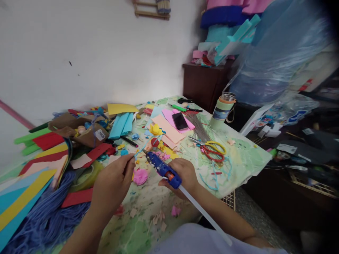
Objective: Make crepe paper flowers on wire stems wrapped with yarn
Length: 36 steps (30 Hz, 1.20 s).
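Blue yarn (53, 218) lies in a loose heap at the far left, partly under a fan of coloured sheets (33, 195) in yellow, red and turquoise. Behind them, a crumpled brown paper bag (62, 125) stands open, and a yellowish roll of tape (85, 179) sits just beside the left forearm. The left hand (112, 181) has a narrow grip, thumb and forefinger pinching a thin light-blue strip (140, 152) above the bench (249, 153). A pink flower (140, 176) lies right of those fingertips; a yellow flower (155, 129) is farther back, and whether the strip joins it I cannot tell. The right hand (185, 173) has its grip wrapped around a blue hot glue gun (159, 164), nozzle close to the strip, a long translucent glue stick (203, 213) trailing from its rear. Rightward come a black smartphone (180, 121) on pink paper, thin wires (197, 128), red-and-yellow-handled scissors (213, 150) and a green bottle (222, 110).
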### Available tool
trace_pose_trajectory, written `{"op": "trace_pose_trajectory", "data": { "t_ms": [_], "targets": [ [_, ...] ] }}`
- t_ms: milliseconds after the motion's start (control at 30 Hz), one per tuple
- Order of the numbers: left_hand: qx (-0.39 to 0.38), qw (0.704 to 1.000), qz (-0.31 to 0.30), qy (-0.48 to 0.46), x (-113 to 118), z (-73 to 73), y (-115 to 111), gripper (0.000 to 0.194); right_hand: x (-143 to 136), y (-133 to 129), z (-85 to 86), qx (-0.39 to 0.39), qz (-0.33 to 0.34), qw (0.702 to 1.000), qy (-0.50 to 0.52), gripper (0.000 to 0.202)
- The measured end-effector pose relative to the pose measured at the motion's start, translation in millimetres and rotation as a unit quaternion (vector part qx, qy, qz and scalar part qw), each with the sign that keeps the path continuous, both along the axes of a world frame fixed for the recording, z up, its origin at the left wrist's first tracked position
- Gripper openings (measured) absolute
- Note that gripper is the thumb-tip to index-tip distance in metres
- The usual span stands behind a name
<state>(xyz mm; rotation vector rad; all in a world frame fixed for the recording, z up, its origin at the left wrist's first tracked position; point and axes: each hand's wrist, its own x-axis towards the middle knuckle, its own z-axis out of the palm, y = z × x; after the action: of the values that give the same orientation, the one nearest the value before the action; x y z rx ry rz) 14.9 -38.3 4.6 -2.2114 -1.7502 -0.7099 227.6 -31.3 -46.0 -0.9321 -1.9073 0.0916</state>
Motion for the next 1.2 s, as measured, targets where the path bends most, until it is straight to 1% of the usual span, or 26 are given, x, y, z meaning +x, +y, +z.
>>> {"op": "trace_pose_trajectory", "data": {
  "t_ms": [200, 333, 433, 500, 533, 600, 667, 733, 800, 833, 900, 967, 1033, 1067, 1133, 1167, 1200],
  "targets": [
    [-0.010, 1.000, 0.009, -0.027, -1, 1.4, 0, 0.032, -1, 1, -1.3, -0.009, 0.002, 1.000, -0.014, 0.055],
    [-0.036, 0.998, 0.022, -0.050, -4, 7.0, -2, 0.031, -3, 1, -2.9, 0.019, 0.019, 1.000, -0.007, 0.053],
    [-0.039, 0.995, 0.061, -0.062, -10, 15.8, -2, 0.030, 8, 0, -4.5, 0.019, 0.005, 0.999, -0.040, 0.045],
    [-0.032, 0.991, 0.102, -0.078, -16, 22.4, -3, 0.030, 22, 1, -6.6, -0.020, -0.036, 0.994, -0.103, 0.036],
    [-0.025, 0.988, 0.124, -0.090, -20, 25.4, -2, 0.030, 30, 3, -8.4, -0.048, -0.063, 0.987, -0.143, 0.032],
    [-0.019, 0.981, 0.154, -0.116, -29, 30.0, -1, 0.030, 49, 8, -14.2, -0.109, -0.120, 0.960, -0.226, 0.023],
    [-0.014, 0.975, 0.165, -0.150, -38, 32.4, 1, 0.028, 67, 15, -22.2, -0.156, -0.165, 0.929, -0.291, 0.018],
    [-0.007, 0.971, 0.166, -0.171, -45, 33.3, 2, 0.027, 83, 22, -30.2, -0.186, -0.193, 0.904, -0.333, 0.017],
    [0.005, 0.971, 0.160, -0.175, -51, 33.6, 3, 0.028, 96, 27, -33.9, -0.207, -0.197, 0.885, -0.368, 0.019],
    [0.012, 0.972, 0.156, -0.178, -53, 33.7, 3, 0.028, 100, 29, -32.9, -0.214, -0.188, 0.878, -0.385, 0.021],
    [0.023, 0.971, 0.150, -0.184, -55, 33.6, 4, 0.028, 101, 32, -24.3, -0.220, -0.162, 0.868, -0.414, 0.026],
    [0.030, 0.968, 0.152, -0.197, -57, 33.2, 5, 0.028, 89, 32, -8.6, -0.203, -0.141, 0.872, -0.422, 0.027],
    [0.016, 0.967, 0.152, -0.202, -58, 32.3, 6, 0.029, 62, 32, 8.0, -0.169, -0.119, 0.893, -0.399, 0.023],
    [0.011, 0.967, 0.154, -0.204, -58, 31.9, 7, 0.030, 43, 33, 14.2, -0.149, -0.085, 0.908, -0.382, 0.021],
    [-0.004, 0.966, 0.155, -0.204, -57, 32.0, 8, 0.031, 2, 36, 18.7, -0.118, -0.011, 0.926, -0.358, 0.019],
    [-0.013, 0.967, 0.155, -0.203, -56, 32.6, 7, 0.031, -19, 39, 16.6, -0.106, 0.030, 0.928, -0.356, 0.017],
    [-0.019, 0.967, 0.153, -0.203, -55, 33.7, 7, 0.030, -38, 42, 11.9, -0.097, 0.058, 0.927, -0.358, 0.015]
  ]
}}
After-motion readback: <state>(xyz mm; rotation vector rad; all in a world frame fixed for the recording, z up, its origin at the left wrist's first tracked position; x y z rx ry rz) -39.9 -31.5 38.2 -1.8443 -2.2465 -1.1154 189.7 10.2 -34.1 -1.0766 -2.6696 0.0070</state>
